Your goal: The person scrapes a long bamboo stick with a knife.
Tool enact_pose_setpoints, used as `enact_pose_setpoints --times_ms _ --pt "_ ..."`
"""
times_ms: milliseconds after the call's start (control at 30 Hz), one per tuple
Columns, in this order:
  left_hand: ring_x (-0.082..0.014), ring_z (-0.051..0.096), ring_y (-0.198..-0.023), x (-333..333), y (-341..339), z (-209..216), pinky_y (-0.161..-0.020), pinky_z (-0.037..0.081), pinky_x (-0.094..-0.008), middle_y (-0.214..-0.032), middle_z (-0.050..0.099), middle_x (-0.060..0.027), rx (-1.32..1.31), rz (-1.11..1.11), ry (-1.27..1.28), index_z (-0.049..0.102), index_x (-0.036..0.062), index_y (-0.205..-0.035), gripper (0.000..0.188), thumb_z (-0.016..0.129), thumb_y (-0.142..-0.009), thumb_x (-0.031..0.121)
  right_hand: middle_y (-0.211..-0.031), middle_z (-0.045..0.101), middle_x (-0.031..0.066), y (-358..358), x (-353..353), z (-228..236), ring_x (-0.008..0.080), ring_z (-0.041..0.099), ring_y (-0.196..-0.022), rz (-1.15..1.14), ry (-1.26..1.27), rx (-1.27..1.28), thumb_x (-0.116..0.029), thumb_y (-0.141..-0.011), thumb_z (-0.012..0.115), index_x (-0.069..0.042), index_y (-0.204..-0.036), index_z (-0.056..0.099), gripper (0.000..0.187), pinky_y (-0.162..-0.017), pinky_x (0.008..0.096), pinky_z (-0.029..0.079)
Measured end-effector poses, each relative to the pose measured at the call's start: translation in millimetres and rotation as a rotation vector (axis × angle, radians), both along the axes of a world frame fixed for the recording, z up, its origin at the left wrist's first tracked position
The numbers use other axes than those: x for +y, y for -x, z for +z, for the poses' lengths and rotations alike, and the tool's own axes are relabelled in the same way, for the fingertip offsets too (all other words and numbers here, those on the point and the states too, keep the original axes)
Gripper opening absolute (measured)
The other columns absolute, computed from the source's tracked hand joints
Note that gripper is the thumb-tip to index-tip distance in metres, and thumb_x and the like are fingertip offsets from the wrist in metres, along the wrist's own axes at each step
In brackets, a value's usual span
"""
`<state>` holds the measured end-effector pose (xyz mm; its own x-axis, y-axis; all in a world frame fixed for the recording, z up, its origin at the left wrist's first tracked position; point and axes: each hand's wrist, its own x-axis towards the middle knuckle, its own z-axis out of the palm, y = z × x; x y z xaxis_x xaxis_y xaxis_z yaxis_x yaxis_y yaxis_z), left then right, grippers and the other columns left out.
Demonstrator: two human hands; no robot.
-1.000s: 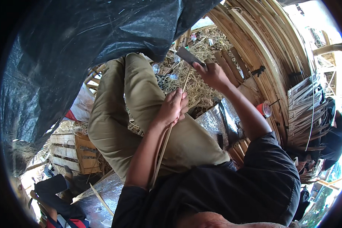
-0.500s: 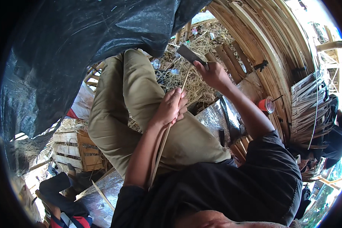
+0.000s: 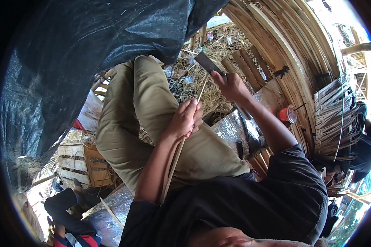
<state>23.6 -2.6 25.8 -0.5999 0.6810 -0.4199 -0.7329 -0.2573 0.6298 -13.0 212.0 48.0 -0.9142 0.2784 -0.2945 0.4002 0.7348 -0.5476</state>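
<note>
Bamboo, a thin pale strip (image 3: 181, 142), runs up across the person's raised khaki knee (image 3: 152, 107), its upper end meeting the knife blade (image 3: 207, 64) just beyond the knee and its lower end passing under the left forearm toward the lap. The left hand (image 3: 184, 121) is closed around the strip on the far slope of the knee, fingers wrapped, thumb on top. The right hand (image 3: 231, 86) is closed on the knife handle, beyond the knee and to its right, with the broad dark blade angled against the strip's tip.

To shave the strip well, I judge the blade should stay at a shallow angle and travel away from the left hand, with the knee used as a rest so the strip does not flex. The left grip looks close to the edge; holding a little lower would keep the fingers safer.

Past the knee lie straw litter (image 3: 218, 45) and curved bamboo slats (image 3: 284, 53); a red cup (image 3: 287, 114) stands right of it.
</note>
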Motion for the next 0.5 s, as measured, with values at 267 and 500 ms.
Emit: enact_pose_setpoints --times_ms 267,500 --pt "-0.0012 0.025 -0.037 5 5 -3 -0.029 0.024 -0.0174 -0.055 0.031 0.0075 -0.017 -0.006 -0.019 0.042 0.0135 -0.093 0.028 0.039 -0.105 0.038 -0.065 0.062 0.023 1 2 8 0.034 0.066 -0.068 0.128 0.022 0.023 -0.057 -0.094 0.054 0.006 -0.073 0.063 0.067 -0.064 0.044 0.051" --pt "-0.0014 0.025 -0.036 1 6 -2 -0.028 0.024 -0.0171 -0.055 0.03 0.0075 -0.046 0.028 -0.041 0.041 0.0139 -0.092 0.028 0.038 -0.105 0.038 -0.073 0.063 0.0283 8 -13 21 0.04 0.068 -0.075 0.105 -0.014 -0.022 -0.05 -0.096 0.054 0.005 -0.086 0.068 0.058 -0.064 0.0477 0.05"
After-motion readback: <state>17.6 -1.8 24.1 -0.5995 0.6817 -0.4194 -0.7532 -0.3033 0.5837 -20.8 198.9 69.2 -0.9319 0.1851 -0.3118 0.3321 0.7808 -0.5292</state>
